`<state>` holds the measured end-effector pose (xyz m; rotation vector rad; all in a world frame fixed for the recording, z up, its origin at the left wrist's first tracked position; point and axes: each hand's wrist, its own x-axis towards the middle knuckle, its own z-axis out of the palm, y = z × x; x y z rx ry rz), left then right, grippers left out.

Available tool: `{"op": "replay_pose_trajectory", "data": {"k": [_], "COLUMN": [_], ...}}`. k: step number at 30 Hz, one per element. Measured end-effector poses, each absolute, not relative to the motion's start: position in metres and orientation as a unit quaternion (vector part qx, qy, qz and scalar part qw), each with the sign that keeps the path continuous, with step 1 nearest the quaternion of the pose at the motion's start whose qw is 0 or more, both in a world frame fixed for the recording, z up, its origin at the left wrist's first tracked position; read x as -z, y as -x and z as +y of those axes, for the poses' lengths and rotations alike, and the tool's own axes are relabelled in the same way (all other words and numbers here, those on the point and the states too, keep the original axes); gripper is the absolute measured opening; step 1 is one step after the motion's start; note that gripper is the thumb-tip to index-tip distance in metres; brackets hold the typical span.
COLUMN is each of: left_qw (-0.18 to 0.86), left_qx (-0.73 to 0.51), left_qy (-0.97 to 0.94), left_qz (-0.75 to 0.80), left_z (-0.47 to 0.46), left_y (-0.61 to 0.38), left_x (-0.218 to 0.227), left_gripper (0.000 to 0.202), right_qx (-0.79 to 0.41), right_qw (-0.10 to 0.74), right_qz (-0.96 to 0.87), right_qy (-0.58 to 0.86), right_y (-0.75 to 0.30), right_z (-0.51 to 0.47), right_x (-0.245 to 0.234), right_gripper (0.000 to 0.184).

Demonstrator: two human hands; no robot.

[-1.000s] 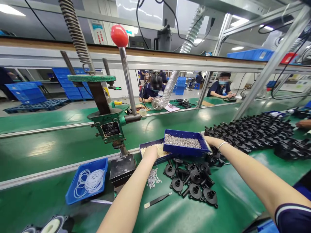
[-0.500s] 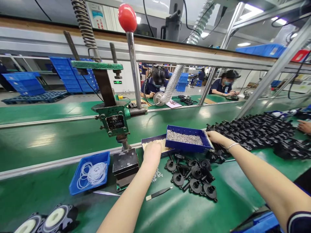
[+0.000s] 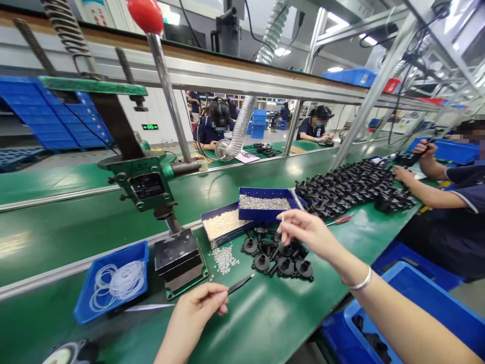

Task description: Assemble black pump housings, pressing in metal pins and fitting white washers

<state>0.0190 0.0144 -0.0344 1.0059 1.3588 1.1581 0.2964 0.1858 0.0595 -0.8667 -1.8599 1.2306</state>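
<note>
My left hand (image 3: 200, 307) hovers low over the green mat with its fingertips pinched together beside the black tweezers (image 3: 239, 284); what they hold is too small to make out. My right hand (image 3: 305, 233) is raised above a cluster of black plastic parts (image 3: 279, 255), pinching a thin metal pin between thumb and forefinger. Behind them lie a blue tray of metal pins (image 3: 265, 203) and a blue tray of small white pieces (image 3: 223, 225). Tiny silver rings (image 3: 224, 258) lie scattered on the mat.
A green hand press (image 3: 149, 187) with a red-knobbed lever and black base stands left of centre. A blue tray of white O-rings (image 3: 113, 280) sits at left. A big heap of black parts (image 3: 352, 187) lies right, where a co-worker's hands (image 3: 403, 174) work. Blue bins (image 3: 382, 313) stand below.
Both hands left the blue trays and pulled back toward me. The right one now pinches a pin above the black parts; the left sits by the tweezers. The view swung right.
</note>
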Motion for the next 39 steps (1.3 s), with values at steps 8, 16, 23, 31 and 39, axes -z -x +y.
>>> {"op": "replay_pose_trajectory", "data": {"k": [8, 16, 23, 31, 39], "left_qw": [0.55, 0.535, 0.523, 0.589, 0.631], "left_qx": [-0.555, -0.61, -0.615, -0.632, -0.623], "left_qy": [-0.343, -0.334, -0.33, -0.234, -0.168], "left_qz": [0.522, 0.48, 0.489, 0.446, 0.431], "left_z": [-0.003, -0.005, -0.006, -0.007, -0.006], "left_y": [-0.018, -0.014, -0.014, -0.021, -0.023], "left_x": [0.035, 0.036, 0.034, 0.033, 0.036], "left_gripper": [0.036, 0.029, 0.026, 0.029, 0.034], "right_qx": [-0.725, -0.742, -0.697, -0.663, -0.522], "right_qw": [0.269, 0.286, 0.338, 0.358, 0.389], "right_qz": [-0.59, -0.559, -0.575, -0.59, -0.698], "right_qy": [0.232, 0.234, 0.262, 0.29, 0.299], "right_y": [-0.213, -0.18, -0.176, -0.178, -0.173], "right_z": [0.103, 0.081, 0.075, 0.07, 0.065], "right_x": [-0.001, 0.009, 0.01, 0.015, 0.023], "right_gripper": [0.032, 0.03, 0.026, 0.024, 0.018]}}
